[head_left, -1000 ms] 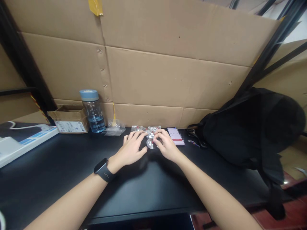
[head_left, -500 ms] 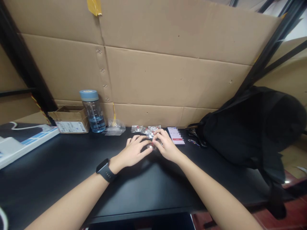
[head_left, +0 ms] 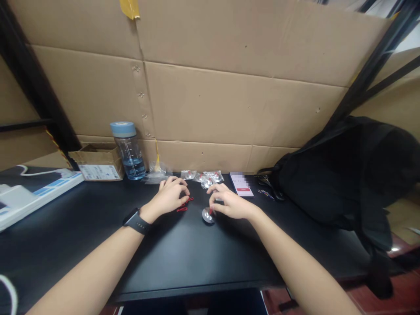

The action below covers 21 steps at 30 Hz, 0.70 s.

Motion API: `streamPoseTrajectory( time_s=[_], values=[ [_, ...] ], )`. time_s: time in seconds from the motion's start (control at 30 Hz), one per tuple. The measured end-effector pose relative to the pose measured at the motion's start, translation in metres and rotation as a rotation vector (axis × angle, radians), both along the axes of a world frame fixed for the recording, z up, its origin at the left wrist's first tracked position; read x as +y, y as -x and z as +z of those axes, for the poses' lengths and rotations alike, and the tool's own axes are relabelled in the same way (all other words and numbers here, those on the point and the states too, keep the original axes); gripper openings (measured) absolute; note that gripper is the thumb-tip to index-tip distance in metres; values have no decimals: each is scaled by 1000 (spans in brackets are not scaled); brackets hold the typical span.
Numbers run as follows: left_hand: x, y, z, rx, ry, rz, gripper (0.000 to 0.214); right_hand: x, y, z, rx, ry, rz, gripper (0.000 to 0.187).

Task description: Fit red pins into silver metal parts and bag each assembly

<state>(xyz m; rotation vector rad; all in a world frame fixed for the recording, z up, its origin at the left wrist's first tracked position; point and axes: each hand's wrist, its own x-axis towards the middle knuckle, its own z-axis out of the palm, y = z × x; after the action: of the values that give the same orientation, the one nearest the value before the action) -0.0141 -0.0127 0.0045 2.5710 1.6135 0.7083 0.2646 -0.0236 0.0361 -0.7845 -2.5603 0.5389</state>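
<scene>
Lying beyond the right hand [head_left: 232, 205] are packets [head_left: 208, 181] and a phone [head_left: 242, 183].

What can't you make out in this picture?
In the head view:
- Red cords: partly hidden by the left hand.
- Metal disc: whether the right hand grips its red part is too small and blurred.
- Phone: digits too small, part of it pixelated.
- Box: its bottom is hidden by its front wall.
- Lower white cable: cut off by the left edge.
</scene>
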Motion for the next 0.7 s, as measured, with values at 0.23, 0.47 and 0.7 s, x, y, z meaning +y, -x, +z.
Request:
streamPoseTrajectory(
  time_s=[0.23,0.47,0.7],
  values=[
    [-4,-12,-9,-6,-17,-88,8,13,-8,-13,1,-64,-209,14],
    [-9,-20,-9,17,-63,-107,14,35,-23,-31,-70,-47,-346,38],
    [-9,-26,-13,-42,-76,-125,16,37,-20,-29,-20,-29,-381,25]
  ],
)
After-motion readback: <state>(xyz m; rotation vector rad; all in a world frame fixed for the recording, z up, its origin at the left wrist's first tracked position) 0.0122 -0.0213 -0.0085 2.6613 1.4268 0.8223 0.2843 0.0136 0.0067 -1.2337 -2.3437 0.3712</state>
